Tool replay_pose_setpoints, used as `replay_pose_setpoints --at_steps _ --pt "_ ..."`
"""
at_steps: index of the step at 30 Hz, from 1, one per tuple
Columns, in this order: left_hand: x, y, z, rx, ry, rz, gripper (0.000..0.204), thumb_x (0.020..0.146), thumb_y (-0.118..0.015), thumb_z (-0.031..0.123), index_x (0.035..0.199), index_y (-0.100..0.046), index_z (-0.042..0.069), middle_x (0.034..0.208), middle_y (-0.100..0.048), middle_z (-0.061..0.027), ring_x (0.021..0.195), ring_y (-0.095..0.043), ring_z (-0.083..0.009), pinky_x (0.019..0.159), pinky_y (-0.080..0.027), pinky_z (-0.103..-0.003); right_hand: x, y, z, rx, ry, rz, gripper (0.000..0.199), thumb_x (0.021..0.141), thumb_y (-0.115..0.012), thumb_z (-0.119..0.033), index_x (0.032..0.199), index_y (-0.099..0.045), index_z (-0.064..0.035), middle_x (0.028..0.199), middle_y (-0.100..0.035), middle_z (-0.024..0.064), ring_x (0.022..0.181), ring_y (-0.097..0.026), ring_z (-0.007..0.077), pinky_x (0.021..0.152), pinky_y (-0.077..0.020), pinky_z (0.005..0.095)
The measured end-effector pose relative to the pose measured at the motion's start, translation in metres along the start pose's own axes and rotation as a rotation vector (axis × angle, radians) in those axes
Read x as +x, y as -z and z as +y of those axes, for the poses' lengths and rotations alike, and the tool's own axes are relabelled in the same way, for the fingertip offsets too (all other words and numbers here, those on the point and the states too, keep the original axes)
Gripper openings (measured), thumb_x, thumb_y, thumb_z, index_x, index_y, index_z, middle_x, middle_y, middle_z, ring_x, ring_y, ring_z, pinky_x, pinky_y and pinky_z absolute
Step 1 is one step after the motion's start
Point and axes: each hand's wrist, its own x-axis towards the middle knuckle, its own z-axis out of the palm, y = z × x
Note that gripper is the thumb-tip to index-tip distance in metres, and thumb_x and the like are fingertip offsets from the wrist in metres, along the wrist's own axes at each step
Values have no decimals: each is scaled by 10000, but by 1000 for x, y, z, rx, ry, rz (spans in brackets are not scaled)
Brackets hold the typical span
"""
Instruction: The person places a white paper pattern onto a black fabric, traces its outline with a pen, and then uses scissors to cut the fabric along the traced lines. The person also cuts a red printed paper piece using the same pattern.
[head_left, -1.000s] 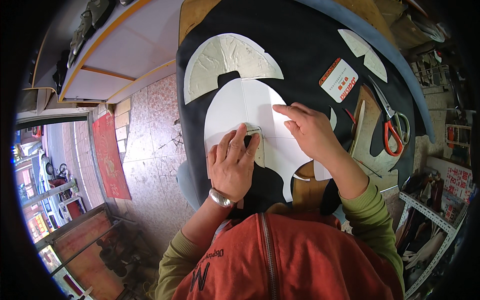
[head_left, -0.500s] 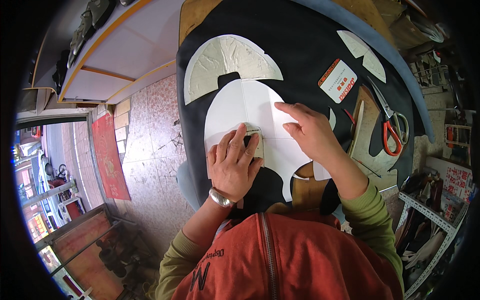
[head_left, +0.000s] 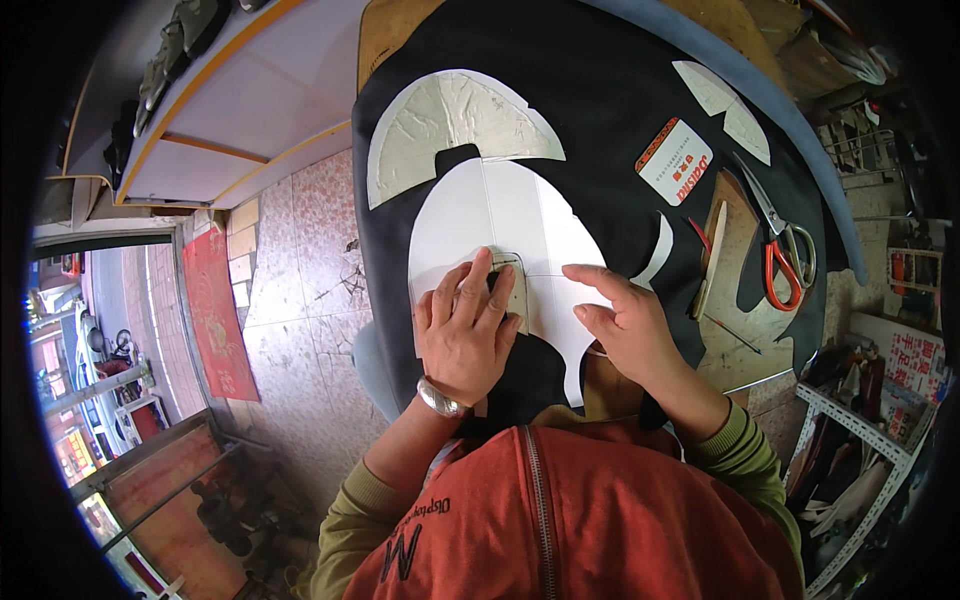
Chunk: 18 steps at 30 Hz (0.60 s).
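Note:
A large white paper pattern piece (head_left: 470,210) with a rounded top and fold lines lies flat on the black sheet of material (head_left: 600,120). My left hand (head_left: 465,330) presses down on its lower left part, fingers stretched out, over a small beige rectangular thing (head_left: 517,300) that is partly covered. At the pattern's right edge is my right hand (head_left: 625,325), index finger extended along the paper and thumb apart from it. Nothing shows between that thumb and finger. Just beyond the right hand lies a curved white strip (head_left: 658,250).
A tape-covered half-round pattern (head_left: 460,115) lies behind the white one. To the right are scissors with red and bare handles (head_left: 785,260), a white and red card (head_left: 675,165), a pale stick-like tool (head_left: 713,255) and a small notched pattern (head_left: 725,110). A metal rack (head_left: 860,430) stands at lower right.
My right hand has slid nearer to me along the pattern's right edge, uncovering more of that edge and the curved white strip. The left hand stays in place.

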Motion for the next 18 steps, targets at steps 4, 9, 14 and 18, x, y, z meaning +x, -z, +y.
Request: replay_pose_setpoints --at_steps 4,9,14,18 --pt "-2 -3 -1 37 -16 9 536 794 -694 306 1303 -607 165 1441 -488 -66 1239 -496 -283 985 -374 -450 1 -1 3 -14 35 12 384 865 -616 -5 1242 -568 -57 1188 -645 141 818 -690 266 714 -557 318" --pt "-2 -1 5 30 -45 2 660 752 -721 398 1326 -569 109 1466 -456 -58 1246 -488 -260 968 -392 -441 1 -1 4 -29 62 12 388 861 -610 3 1242 -565 -52 1195 -643 143 856 -685 283 730 -557 326" --pt "-1 -2 3 -20 -56 -15 715 750 -715 430 1323 -557 33 1452 -455 -129 1265 -473 -304 1012 -352 -451 2 1 0 -26 25 -17 384 861 -609 4 1238 -565 -53 1196 -643 141 856 -683 291 726 -557 328" --pt "-1 -4 3 -4 -68 -15 711 753 -712 431 1319 -558 28 1454 -449 -136 1267 -468 -310 1016 -351 -449 3 2 0 -28 21 -26 383 859 -611 7 1235 -565 -52 1187 -647 142 843 -681 290 714 -553 326"
